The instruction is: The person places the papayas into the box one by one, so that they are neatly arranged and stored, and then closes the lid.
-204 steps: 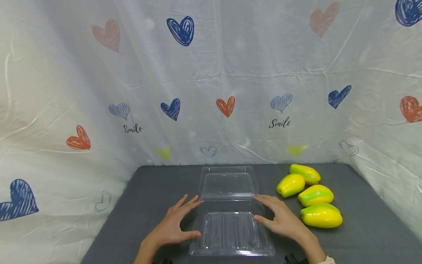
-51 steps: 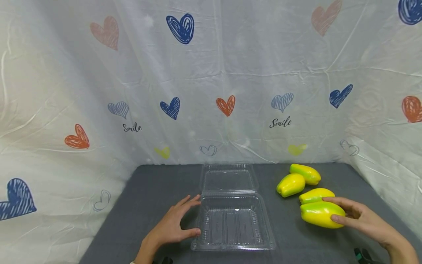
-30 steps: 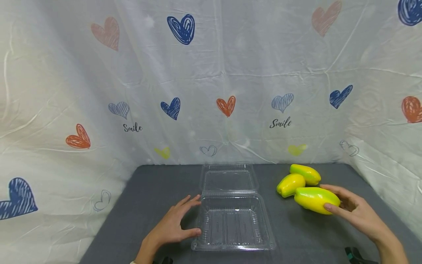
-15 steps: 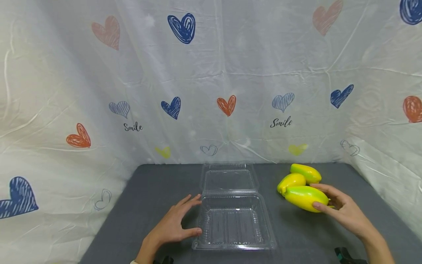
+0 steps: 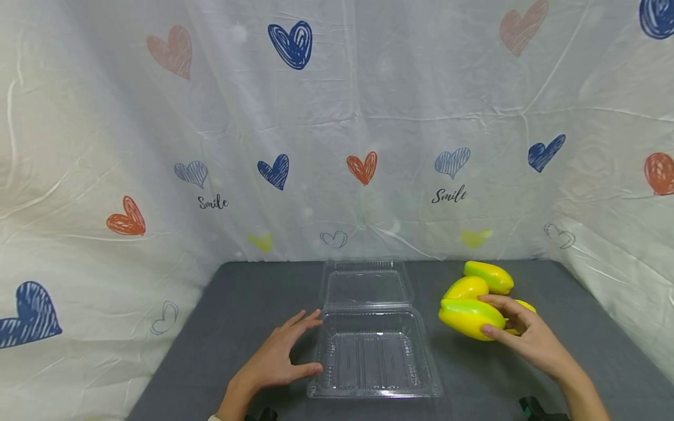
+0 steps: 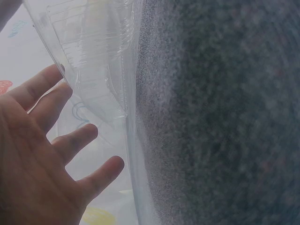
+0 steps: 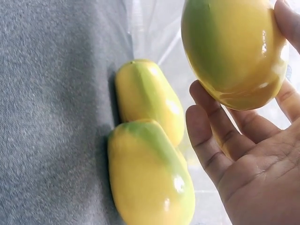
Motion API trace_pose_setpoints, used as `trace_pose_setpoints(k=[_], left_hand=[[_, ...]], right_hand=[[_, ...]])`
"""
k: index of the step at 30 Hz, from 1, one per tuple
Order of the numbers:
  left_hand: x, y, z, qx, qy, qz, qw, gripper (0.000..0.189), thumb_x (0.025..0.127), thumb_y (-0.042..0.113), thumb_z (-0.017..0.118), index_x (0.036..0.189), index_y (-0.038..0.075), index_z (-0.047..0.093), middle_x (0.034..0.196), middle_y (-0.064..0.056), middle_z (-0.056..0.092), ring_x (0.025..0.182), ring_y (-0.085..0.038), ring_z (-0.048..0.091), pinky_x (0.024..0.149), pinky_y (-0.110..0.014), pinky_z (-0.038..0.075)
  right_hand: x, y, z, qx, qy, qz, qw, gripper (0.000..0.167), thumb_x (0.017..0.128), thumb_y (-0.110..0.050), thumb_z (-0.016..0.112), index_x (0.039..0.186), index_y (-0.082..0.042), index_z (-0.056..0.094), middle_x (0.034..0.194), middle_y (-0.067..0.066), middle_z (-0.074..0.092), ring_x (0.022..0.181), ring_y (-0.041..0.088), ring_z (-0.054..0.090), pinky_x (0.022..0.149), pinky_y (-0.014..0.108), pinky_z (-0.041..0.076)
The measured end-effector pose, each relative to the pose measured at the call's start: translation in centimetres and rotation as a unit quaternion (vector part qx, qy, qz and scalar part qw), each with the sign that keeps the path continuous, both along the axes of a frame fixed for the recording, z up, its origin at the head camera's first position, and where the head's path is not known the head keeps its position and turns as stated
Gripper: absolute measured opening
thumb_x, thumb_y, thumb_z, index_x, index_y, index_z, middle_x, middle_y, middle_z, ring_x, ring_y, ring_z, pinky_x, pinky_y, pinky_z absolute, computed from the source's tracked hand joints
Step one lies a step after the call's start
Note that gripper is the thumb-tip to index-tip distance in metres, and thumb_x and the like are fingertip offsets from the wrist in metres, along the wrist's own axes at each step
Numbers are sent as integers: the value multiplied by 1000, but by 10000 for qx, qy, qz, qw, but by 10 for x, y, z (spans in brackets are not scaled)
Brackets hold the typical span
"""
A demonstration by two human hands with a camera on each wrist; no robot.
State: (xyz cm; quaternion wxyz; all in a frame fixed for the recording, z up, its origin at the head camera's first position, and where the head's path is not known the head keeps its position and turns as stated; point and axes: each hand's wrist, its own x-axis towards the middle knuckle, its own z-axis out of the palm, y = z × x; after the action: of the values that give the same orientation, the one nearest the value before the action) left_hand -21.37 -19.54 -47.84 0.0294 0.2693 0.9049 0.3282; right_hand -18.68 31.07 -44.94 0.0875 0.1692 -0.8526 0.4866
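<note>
Evidently, the right hand [image 5: 534,339] pinches one end of a glossy yellow-green papaya-shaped fruit [image 5: 466,321] between thumb and fingers, above the grey fabric-covered bench [image 5: 237,304]. It looks stiff, light and slippery, probably safer held round its plump middle; the left hand [image 5: 276,358] spreads its fingers along a clear plastic hinged box [image 5: 368,393]

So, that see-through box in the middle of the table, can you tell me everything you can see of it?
The see-through box looks like thin, shiny plastic. It has a squarish base with fluted walls and a ribbed floor, and a lid joined along the base's far side. The lid is open, laid back toward the far edge of the dark grey table. The base's open top faces up. The left hand is spread along its left side, fingertips apparently touching it.
</note>
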Motion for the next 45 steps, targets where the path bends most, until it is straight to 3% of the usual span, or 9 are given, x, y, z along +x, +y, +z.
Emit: trace_pose_setpoints(k=[13, 23, 31, 45], left_hand=[[0, 0, 0, 15, 18, -16, 10000, 78, 86, 50, 78, 153, 29, 45, 167, 13, 30, 157, -37, 22, 106, -86, 21], [0, 0, 0, -19, 29, -10, 10000, 78, 86, 51, 77, 153, 30, 45, 167, 14, 30, 157, -37, 22, 105, -86, 21], [0, 0, 0, -34, 23, 24, 10000, 77, 85, 51, 78, 153, 30, 46, 167, 14, 30, 157, -36, 22, 106, -85, 22], [1, 1, 1, 10, 7, 28, 10000, 77, 86, 51, 78, 153, 30, 46, 166, 16, 30, 158, -35, 22, 106, -86, 20]], right_hand=[[1, -11, 2, 86, -486, -257, 9985, 52, 98, -17, 70, 146, -7, 52, 129, -29, 51, 100, -2, 61, 75, 26, 58], [1, -15, 0, 112, -296, -198, 9993, 56, 98, -16, 69, 151, -13, 49, 135, -35, 48, 105, -6, 59, 77, 24, 57], [2, -18, 1, 158, -311, -105, 9993, 56, 100, -17, 67, 152, -17, 48, 137, -40, 45, 100, -1, 61, 73, 26, 56], [1, -21, 0, 268, -107, -115, 9995, 52, 99, -16, 68, 148, -16, 53, 133, -36, 50, 101, -2, 59, 73, 25, 55]])
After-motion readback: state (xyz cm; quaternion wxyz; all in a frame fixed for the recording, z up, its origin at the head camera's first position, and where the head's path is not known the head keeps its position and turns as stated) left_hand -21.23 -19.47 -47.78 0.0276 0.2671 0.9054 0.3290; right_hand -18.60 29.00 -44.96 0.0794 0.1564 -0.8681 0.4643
